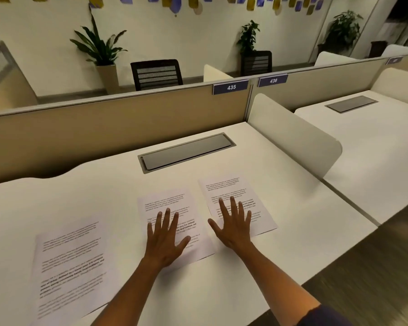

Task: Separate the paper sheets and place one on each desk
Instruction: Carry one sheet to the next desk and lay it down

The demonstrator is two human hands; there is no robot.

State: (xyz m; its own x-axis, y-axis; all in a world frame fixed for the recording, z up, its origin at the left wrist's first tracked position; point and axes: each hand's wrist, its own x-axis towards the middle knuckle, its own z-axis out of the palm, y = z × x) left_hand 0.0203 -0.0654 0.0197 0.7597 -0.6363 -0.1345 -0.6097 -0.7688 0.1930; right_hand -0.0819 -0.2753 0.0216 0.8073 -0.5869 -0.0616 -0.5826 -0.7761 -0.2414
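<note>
Three printed paper sheets lie side by side on the white desk labelled 435. The left sheet lies alone near the front edge. My left hand rests flat, fingers spread, on the middle sheet. My right hand rests flat with fingers spread on the right sheet. Neither hand grips anything. The middle and right sheets lie apart with a narrow gap between them.
A grey cable hatch is set into the desk behind the sheets. A white rounded divider separates this desk from the neighbouring desk labelled 436, which has its own hatch. A beige partition runs along the back.
</note>
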